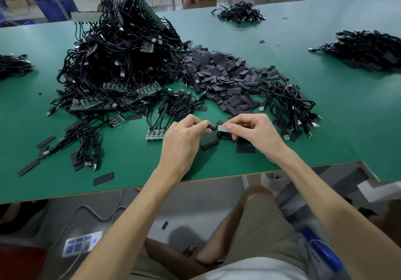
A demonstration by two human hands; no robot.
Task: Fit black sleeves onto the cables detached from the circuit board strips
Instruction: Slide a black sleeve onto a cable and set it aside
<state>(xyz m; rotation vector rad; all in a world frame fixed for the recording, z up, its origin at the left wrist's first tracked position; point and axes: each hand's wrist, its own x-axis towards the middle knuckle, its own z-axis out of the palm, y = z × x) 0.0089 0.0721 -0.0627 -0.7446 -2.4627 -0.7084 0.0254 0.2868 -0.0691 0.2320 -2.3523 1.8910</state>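
My left hand (184,137) pinches the end of a black cable (211,127) just above the green table (134,171). My right hand (252,131) pinches a flat grey-black sleeve (221,128) right at the cable's tip. The two hands meet near the table's front edge. A short circuit board strip (155,135) with cables attached lies just left of my left hand. A big heap of loose black sleeves (227,77) lies behind my hands. A tall pile of cables on board strips (121,58) stands at the back left.
A bunch of cables with USB plugs (293,108) lies right of my hands. Loose sleeves (103,178) are scattered over the front left. More cable piles sit at the far right (364,49), far back (239,13) and left edge (13,65).
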